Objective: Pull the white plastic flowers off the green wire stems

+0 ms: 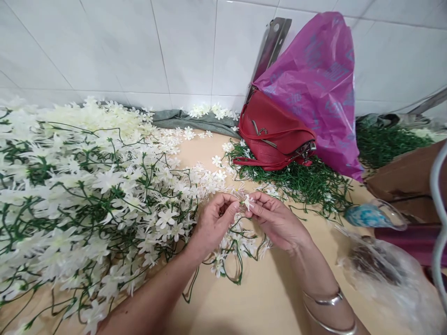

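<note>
Here's the big heap of white flowers filling the left; a red handbag on green stems, far and right; and centre, left hand and right hand, fingertips pinched narrow, gripping one small bloom.

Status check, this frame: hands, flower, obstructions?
Right hand holding white flower. Left hand pinched at its green end. Nothing visibly blocking; flower pile close on left, red bag beyond.

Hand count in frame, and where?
2. Left hand: mid-frame, at the flower pile's right edge. Right hand: just right of it, fingertips at a small white flower. No others visible.
</note>
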Demonstrator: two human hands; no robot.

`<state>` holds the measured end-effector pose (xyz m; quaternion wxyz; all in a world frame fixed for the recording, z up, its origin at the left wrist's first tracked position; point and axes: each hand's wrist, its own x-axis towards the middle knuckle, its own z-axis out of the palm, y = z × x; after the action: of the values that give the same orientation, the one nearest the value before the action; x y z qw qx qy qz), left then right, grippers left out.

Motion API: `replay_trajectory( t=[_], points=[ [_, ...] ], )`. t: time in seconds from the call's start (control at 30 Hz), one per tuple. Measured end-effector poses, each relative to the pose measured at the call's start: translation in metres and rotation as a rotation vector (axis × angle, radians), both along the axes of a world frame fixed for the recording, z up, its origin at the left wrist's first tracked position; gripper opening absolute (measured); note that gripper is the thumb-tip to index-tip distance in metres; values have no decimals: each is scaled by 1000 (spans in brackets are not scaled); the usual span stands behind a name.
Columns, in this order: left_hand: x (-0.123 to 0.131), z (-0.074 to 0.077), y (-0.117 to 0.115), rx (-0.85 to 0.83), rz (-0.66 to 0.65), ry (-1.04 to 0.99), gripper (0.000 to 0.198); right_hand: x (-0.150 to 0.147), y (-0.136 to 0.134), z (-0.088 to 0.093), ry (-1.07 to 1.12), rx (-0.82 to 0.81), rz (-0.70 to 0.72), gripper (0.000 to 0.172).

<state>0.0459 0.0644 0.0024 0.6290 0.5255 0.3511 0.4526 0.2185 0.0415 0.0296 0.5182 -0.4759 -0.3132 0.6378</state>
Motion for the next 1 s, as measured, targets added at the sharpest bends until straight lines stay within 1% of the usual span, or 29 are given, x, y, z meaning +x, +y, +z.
replay_trajectory(
  t=[0.13, 0.33, 0.47, 0.7, 0.87, 1.0],
  points=[
    [0, 3, 2, -37, 66, -59, 31, 0, 0, -1, 6, 4, -6, 35],
    [1, -1, 1, -3, 45, -45, 29, -5, -1, -1, -13, 58, -31, 30],
    [1, -2, 0, 4, 25, -24, 27, -2, -2, 2, -2, 75, -59, 31],
    [0, 0, -2, 29, -22, 13, 26, 1, -1, 0, -12, 36, -4, 30],
    [-2, -2, -2, 78, -48, 78, 23, 2, -1, 2, 4, -1, 43, 29],
    [-3, -3, -1, 56, -86, 89, 22, 4, -1, 2, 35, -33, 75, 30]
  ],
)
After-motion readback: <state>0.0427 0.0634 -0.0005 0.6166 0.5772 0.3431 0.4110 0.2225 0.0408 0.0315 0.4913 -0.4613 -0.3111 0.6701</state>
